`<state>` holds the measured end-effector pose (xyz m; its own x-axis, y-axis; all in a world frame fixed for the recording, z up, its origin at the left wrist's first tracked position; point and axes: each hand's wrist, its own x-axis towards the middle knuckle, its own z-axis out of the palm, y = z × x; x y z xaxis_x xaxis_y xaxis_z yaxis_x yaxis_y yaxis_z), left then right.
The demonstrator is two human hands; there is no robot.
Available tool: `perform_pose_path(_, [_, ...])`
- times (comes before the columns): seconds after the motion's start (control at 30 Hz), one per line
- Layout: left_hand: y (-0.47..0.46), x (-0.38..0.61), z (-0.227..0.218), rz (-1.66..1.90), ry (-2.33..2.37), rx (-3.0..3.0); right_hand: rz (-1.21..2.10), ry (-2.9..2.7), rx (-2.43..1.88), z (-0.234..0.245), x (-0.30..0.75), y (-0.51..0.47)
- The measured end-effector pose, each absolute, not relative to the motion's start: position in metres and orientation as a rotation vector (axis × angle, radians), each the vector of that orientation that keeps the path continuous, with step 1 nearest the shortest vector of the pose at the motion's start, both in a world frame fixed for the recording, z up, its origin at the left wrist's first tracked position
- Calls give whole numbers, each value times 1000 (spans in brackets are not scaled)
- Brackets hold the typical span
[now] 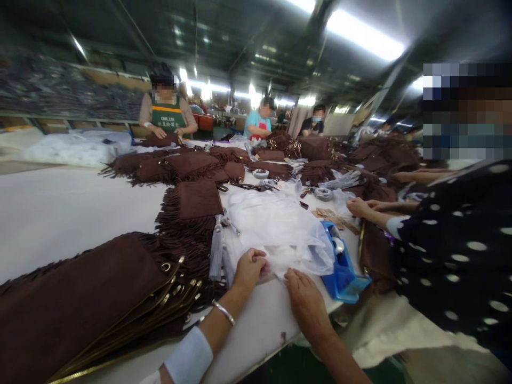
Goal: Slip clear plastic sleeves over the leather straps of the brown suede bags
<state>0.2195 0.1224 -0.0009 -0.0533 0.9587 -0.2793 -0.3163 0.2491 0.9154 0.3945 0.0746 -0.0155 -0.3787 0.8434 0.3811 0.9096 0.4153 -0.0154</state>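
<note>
A pile of thin white translucent plastic bags lies on the table in front of me. At its near left edge, my left hand is closed, with thumb and fingers pinched on the plastic. My right hand rests at the near right edge, its fingers curled together on the same plastic. Just left of the pile are a strip of clear plastic wrap and a fringed brown bag. A stack of brown zippered bags with gold fittings lies nearer on the left.
A blue plastic bin stands at the table's right edge. Beside it, a person in a dotted top works with hands on the table. Several brown fringed bags spread across the far side, where other people work. A large plastic-wrapped bundle sits far left.
</note>
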Motion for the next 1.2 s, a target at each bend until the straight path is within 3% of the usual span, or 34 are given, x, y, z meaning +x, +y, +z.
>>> perform_pose_path(0.37, [117, 223, -1, 1239, 1051, 819, 102, -2145, -1548, -9, 426, 88])
perform_pose_path(0.7, [118, 222, -4, 1232, 1050, 820, 9, -2530, -1237, -3, 431, 82])
perform_pose_path(0.93, [115, 223, -2, 1239, 1078, 871, -94, -2537, -1322, -2, 419, 92])
perform_pose_path(1.2, [115, 225, 2, 1230, 1111, 1048, 132, -2353, -1486, 0, 426, 92])
